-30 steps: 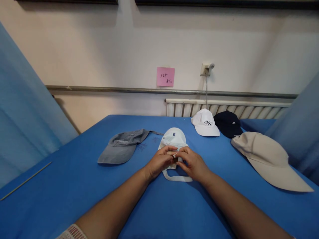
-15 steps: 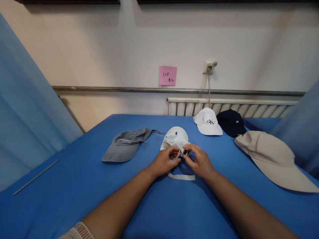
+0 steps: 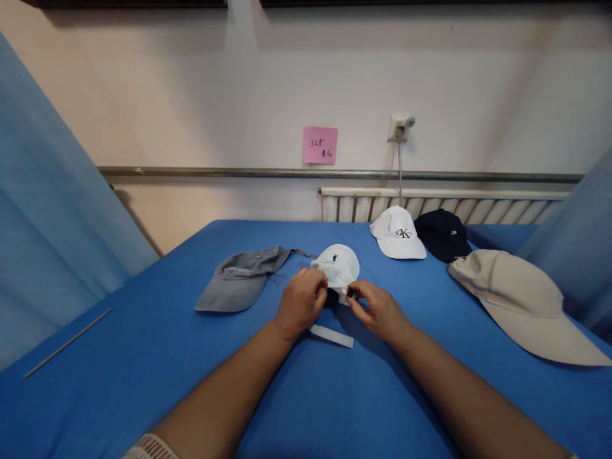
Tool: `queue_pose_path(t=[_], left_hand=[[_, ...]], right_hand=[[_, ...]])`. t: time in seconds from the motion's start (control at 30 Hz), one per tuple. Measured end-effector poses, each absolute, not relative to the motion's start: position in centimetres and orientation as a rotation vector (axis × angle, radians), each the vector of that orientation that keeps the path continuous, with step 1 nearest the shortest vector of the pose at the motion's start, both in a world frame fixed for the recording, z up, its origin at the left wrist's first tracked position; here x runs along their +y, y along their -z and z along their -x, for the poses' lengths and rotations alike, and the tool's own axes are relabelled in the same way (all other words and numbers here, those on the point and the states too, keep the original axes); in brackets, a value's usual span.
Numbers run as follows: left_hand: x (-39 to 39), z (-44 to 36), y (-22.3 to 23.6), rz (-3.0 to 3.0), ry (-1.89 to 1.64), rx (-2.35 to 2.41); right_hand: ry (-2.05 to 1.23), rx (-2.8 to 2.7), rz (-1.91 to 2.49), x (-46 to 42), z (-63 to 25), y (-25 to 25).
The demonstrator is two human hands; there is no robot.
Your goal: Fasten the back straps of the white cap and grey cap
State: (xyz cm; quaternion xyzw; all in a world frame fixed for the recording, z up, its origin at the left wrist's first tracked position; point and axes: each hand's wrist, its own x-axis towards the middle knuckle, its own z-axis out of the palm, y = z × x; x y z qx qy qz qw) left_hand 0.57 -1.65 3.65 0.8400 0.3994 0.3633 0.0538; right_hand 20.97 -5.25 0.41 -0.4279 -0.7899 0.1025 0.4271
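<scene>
Where the caps lie: a blue-covered counter (image 3: 268,395), just before a white radiator (image 3: 433,205)
Beige cap (image 3: 523,293): on the right, brim pointing toward the near right
Grey cap (image 3: 241,277): on the left, its strap running toward the pale cap
Navy cap (image 3: 442,234): at the back right, beside the white cap
White cap (image 3: 398,233): at the back, dark letters on its front
Left hand (image 3: 301,299): narrow, fingertips closed on the pale cap's near left edge
Right hand (image 3: 382,312): narrow, thumb and forefinger pinching the dark buckle
Pale cap (image 3: 338,262): at the middle of the counter, between the side caps, brim away from the wearer
Loose strap (image 3: 332,336): pale, lying below both hands
Dark buckle (image 3: 350,292): at the pale cap's near edge
</scene>
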Motion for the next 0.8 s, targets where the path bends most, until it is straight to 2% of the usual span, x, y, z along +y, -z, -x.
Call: queue_pose_path(t=[0.13,0.33,0.5,0.8], left_hand=[[-1.6,-0.7,-3.4,-2.380,-1.038,1.228],[-1.8,-1.2,-3.1,-2.265,-0.915,1.113],[-2.1,-1.4,-3.6,-2.109,-0.924,1.009],[-1.4,-1.6,-2.5,-1.764,-0.923,1.045]], right_hand=[[-0.305,-1.839,1.008,-5.0,-21.3,-0.1],[-0.587,-1.679,1.044,-4.8,-21.4,0.4],[-0.582,-1.705,1.056,-4.8,-21.3,0.4],[-0.823,-1.670,1.055,-4.3,-21.5,1.5]])
